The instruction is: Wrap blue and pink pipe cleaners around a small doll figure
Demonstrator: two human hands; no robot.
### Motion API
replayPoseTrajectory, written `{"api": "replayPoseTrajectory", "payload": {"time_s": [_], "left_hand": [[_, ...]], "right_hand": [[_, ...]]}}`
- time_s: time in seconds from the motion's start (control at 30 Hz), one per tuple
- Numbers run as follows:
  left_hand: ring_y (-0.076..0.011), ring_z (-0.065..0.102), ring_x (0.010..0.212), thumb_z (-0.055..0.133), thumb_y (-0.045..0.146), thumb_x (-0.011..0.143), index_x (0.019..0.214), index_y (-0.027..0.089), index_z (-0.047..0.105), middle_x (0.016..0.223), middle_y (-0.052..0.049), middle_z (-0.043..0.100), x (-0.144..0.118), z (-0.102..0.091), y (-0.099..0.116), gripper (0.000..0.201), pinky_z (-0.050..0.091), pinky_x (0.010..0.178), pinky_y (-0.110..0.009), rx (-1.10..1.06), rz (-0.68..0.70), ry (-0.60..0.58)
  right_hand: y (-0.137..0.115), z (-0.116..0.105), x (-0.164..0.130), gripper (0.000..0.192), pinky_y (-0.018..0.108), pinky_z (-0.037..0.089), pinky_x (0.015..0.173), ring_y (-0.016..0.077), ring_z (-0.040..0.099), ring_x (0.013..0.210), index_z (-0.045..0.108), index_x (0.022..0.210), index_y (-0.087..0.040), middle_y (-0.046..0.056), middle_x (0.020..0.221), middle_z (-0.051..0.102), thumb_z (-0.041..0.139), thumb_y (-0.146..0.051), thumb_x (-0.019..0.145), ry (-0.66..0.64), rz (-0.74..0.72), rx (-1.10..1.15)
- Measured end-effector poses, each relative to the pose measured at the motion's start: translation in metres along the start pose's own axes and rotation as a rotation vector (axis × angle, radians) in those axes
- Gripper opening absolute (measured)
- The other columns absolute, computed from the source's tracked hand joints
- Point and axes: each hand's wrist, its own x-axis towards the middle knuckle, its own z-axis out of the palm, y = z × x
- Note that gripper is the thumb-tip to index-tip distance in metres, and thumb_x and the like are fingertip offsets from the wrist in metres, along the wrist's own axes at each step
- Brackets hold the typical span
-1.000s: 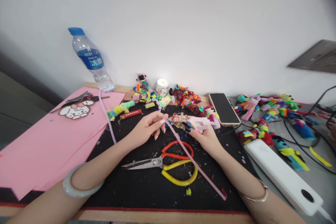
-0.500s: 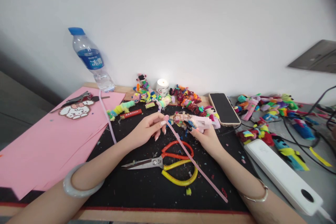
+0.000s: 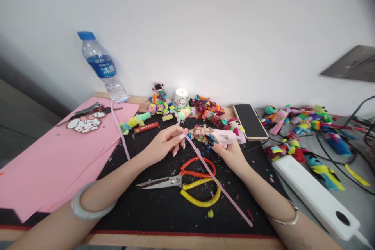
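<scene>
My left hand pinches the curled top end of a pink pipe cleaner, whose long tail slants down to the right across the mat. My right hand is wrapped round a pale pink glue gun. Multicoloured fuzz and dried bits cover its front part, which points left, close to the curled end. Whether the nozzle touches the pipe cleaner I cannot tell. Below both hands lie scissors with one red and one yellow handle, blades pointing left.
Pink sheets lie left, near a water bottle. Pipe-cleaner figures and a small white cup stand along the wall. A phone, more figures, black cables and a white power strip are right. Scraps dot the black mat.
Almost nothing differs. The pipe cleaner's lower tail has shifted very slightly left; both hands keep their hold and place.
</scene>
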Motion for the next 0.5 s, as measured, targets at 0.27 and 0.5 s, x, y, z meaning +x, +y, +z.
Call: {"api": "replayPoseTrajectory", "payload": {"time_s": [0.27, 0.5], "left_hand": [[-0.0041, 0.043, 0.041, 0.048, 0.037, 0.086, 0.089, 0.016, 0.048, 0.067, 0.003, 0.055, 0.0013, -0.0002, -0.0012, 0.021, 0.036, 0.04, -0.018, -0.03, 0.006, 0.039], [-0.0038, 0.044, 0.041, 0.047, 0.036, 0.087, 0.089, 0.016, 0.048, 0.069, 0.002, 0.055, 0.0023, -0.002, -0.0023, 0.02, 0.035, 0.04, -0.017, -0.037, 0.026, 0.079]], "right_hand": [[0.0013, -0.0007, 0.0, 0.033, 0.04, 0.049, 0.089, 0.0259, 0.063, 0.098, 0.062, 0.103, -0.016, 0.009, 0.107, 0.068, 0.066, -0.031, 0.074, -0.044, -0.024, 0.013], [0.0024, 0.0002, 0.0004, 0.03, 0.04, 0.05, 0.086, 0.0251, 0.064, 0.096, 0.063, 0.103, -0.018, 0.007, 0.105, 0.069, 0.064, -0.029, 0.075, 0.031, -0.045, -0.017]]}}
